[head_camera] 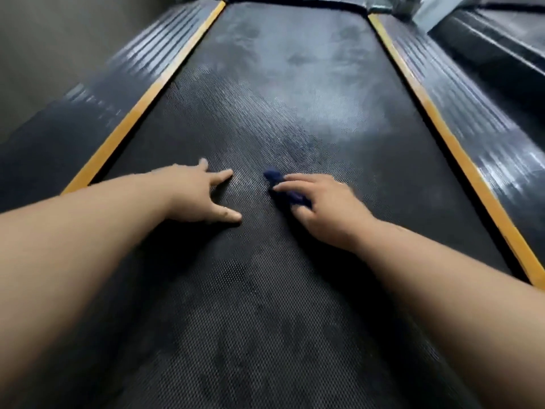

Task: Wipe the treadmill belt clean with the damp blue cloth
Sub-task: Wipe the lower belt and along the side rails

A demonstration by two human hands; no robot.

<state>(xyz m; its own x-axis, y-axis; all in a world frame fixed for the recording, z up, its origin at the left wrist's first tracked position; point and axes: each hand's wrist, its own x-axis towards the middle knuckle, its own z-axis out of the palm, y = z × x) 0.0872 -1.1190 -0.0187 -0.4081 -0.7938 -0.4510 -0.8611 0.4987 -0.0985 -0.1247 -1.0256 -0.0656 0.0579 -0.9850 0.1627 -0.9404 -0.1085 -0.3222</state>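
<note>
Belt nearest me: the treadmill belt (259, 314) looks dark and matt here, with little of the grey film seen farther up, so I judge this stretch is already wiped.
Left hand: the left hand (203, 199) lies on the belt left of centre, fingers straight and spread, holding nothing. It reads as a prop, taking the person's weight as they lean forward.
Right hand: the right hand (327, 211) sits near it, right of centre, fingers curled down over the cloth and pressing it to the surface.
Cloth: the blue cloth (290, 197) is bunched into a small wad under those fingers, one end poking out toward the left hand. Bunched like that it makes a firm pad to scrub with, though it covers little width per pass.
Belt ahead: a pale film (321, 101) clouds the middle and far part, mostly right of centre, so most of the job seems left.
Edges: a yellow strip (141, 110) runs down each side, with ribbed side rails (97, 104) beyond, marking where the wiping should stop.
Far end: a dark hood (295, 0) closes off the belt; blur hides its detail.
</note>
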